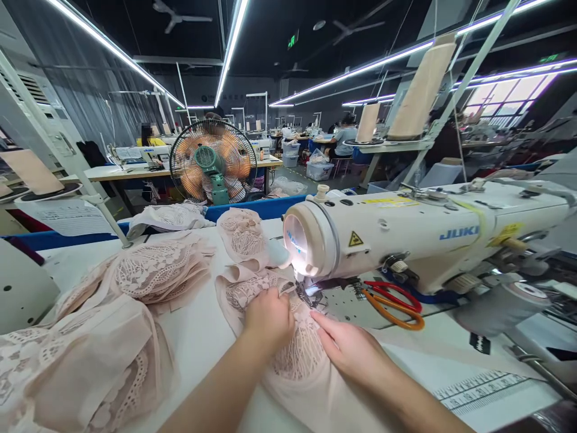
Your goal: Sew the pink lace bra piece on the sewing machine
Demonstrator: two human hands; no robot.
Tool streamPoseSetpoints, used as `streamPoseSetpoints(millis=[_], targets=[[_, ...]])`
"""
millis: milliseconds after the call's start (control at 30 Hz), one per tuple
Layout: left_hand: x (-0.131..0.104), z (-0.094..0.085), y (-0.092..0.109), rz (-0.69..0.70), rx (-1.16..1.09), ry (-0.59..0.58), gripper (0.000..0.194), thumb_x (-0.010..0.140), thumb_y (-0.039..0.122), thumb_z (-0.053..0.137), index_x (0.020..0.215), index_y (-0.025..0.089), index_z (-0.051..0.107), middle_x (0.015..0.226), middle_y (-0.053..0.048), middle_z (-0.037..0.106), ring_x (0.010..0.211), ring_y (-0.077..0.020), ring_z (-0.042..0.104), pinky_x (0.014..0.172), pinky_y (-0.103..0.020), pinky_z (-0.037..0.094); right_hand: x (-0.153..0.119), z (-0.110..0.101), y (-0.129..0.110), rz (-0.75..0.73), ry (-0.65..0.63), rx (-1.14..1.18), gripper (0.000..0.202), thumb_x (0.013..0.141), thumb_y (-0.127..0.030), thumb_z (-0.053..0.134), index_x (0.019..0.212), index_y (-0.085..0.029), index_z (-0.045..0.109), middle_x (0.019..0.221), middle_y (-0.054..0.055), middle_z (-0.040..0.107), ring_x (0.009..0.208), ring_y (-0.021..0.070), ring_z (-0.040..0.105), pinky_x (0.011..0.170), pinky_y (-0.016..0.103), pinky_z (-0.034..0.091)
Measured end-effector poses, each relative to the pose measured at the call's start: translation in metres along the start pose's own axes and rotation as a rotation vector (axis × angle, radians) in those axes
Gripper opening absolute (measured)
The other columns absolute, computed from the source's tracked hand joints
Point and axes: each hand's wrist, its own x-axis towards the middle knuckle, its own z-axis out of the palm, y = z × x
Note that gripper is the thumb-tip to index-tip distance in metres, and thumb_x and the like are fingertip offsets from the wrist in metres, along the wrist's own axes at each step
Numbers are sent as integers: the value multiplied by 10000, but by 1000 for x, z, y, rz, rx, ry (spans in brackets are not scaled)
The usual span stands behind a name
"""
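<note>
The fingers of the left hand (pixel 269 317) are curled tightly over a beige lace garment piece (pixel 301 355), which appears to be pinched beneath them, although the fingertips are hidden. The right hand (pixel 349 344) is laid on the same piece with its forefinger stretched toward the needle area; whether cloth is gripped by it cannot be told.

The piece is spread on the white worktable (pixel 193 337), its upper part close against the presser foot (pixel 303 291) of a JUKI sewing machine (pixel 360 240). It can be judged light, limp and easily puckered, with openwork that could be snagged or stretched. It is best held by its plain fabric border and steadied with flat fingertips, which should be kept clear of the needle.

Just right of the foot, red and orange scissor handles (pixel 418 323) are seen, with a grey thread cone (pixel 500 310) beyond. To the left, similar pieces are heaped in a lace stack (pixel 153 270). Farther off, behind the table, a large fan (pixel 214 159) is placed.
</note>
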Motion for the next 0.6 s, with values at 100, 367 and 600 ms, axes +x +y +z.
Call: streamPoseSetpoints(millis=[100, 367, 600], targets=[[0, -2, -1, -21, -11, -5, 368, 813, 240, 331, 1040, 162, 610, 924, -107, 543, 915, -274, 551, 752, -401, 459, 1, -2, -3, 15, -7, -4, 495, 884, -264, 272, 1337, -208, 465, 1166, 88, 615, 1025, 280, 593, 830, 377, 458], [-10, -17, 8, -34, 66, -22, 430, 867, 369, 322, 1088, 137, 610, 1123, -133, 534, 1020, -287, 503, 825, -435, 456, -10, 4, 12, -114, 18, 3, 502, 872, -324, 243, 1243, -193, 555, 1055, 90, 659, 965, 278, 607, 795, 390, 469], [-29, -35, 29, -32, 223, -374, 1044, 612, 719, 528, 1429, 131, 249, 1508, -95, 20, 1353, -409, 48, 989, -682, 177, -12, 3, 19, -137, 12, 61, 540, 867, -336, 207, 1236, -180, 569, 1168, 80, 614, 1031, 263, 586, 857, 393, 459]])
